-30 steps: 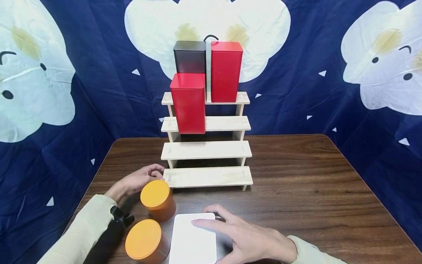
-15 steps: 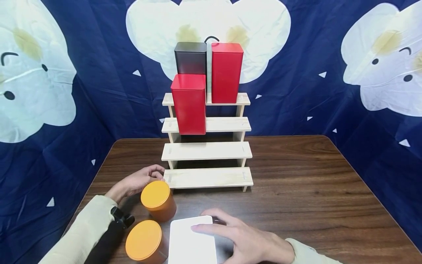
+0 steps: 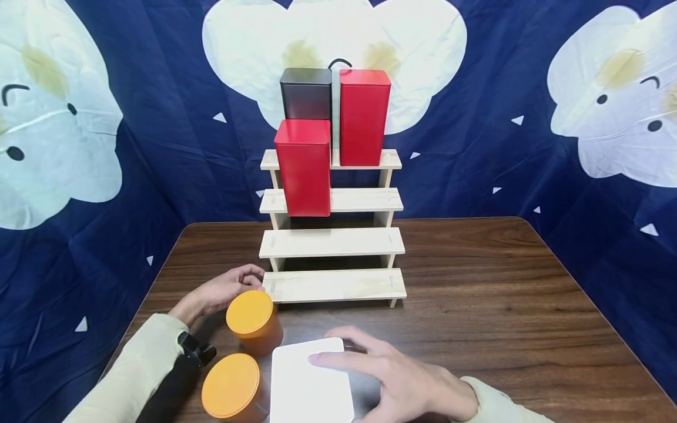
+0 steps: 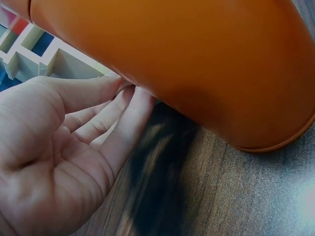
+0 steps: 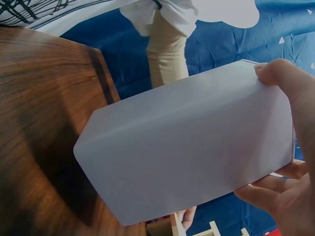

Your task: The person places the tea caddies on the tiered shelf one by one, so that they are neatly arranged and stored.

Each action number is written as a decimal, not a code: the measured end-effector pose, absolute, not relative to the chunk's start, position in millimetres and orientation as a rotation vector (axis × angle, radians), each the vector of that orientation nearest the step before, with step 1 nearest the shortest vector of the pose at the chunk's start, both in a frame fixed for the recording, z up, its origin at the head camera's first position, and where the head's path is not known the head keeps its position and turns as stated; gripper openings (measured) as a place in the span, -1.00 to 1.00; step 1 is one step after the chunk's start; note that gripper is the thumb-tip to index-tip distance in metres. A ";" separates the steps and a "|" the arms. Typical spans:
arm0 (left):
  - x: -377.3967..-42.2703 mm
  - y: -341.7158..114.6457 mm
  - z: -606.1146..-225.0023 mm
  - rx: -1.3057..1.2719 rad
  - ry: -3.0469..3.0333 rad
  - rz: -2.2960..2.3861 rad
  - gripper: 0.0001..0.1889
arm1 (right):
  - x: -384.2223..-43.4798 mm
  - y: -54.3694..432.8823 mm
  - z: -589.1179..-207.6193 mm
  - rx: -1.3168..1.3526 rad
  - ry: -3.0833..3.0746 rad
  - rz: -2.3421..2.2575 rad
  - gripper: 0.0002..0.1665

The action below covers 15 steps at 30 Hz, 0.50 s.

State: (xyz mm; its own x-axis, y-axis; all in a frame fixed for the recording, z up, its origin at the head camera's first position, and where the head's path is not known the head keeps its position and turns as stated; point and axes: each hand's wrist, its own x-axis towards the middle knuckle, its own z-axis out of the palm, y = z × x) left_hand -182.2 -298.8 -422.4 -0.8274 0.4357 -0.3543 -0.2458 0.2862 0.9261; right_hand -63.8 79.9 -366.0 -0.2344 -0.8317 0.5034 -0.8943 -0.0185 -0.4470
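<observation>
White box [image 3: 309,382] is held near its top by the right grip [image 3: 399,376], spread about as wide as the box: thumb pressed to one side, fingers to the opposite one. Box is located in front of the wooden rack [image 3: 331,242], just right of the front orange canister [image 3: 233,385]; whether its base is clear of the tabletop [image 3: 476,294] cannot be told. Rack's lowest left corner is pinched by the left grip [image 3: 224,288], fingertips brought close to thumb; contact is partly hidden by the rear orange canister [image 3: 255,320]. Pressure should be shared evenly across both box sides, both canisters avoided, and the rack steadied without being pulled.
</observation>
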 end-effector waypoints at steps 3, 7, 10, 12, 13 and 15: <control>-182.0 -298.8 -422.5 0.169 2.000 1.589 -0.48 | -64.3 81.2 -362.7 1.876 -2.138 1.118 -0.05; -181.0 -298.5 -421.8 0.177 1.994 1.598 -0.47 | -65.9 82.3 -359.0 1.871 -2.111 1.134 -0.07; -180.5 -298.5 -421.3 0.180 1.994 1.598 -0.46 | -67.0 82.7 -356.1 1.866 -2.095 1.135 -0.07; -180.3 -298.4 -421.1 0.182 1.996 1.596 -0.46 | -67.7 82.7 -354.0 1.862 -2.085 1.132 -0.06; -180.5 -298.4 -421.2 0.182 1.999 1.595 -0.47 | -68.1 82.8 -353.0 1.861 -2.082 1.132 -0.05; -181.3 -298.8 -421.7 0.182 2.002 1.590 -0.47 | -69.3 82.8 -351.3 1.863 -2.070 1.121 -0.05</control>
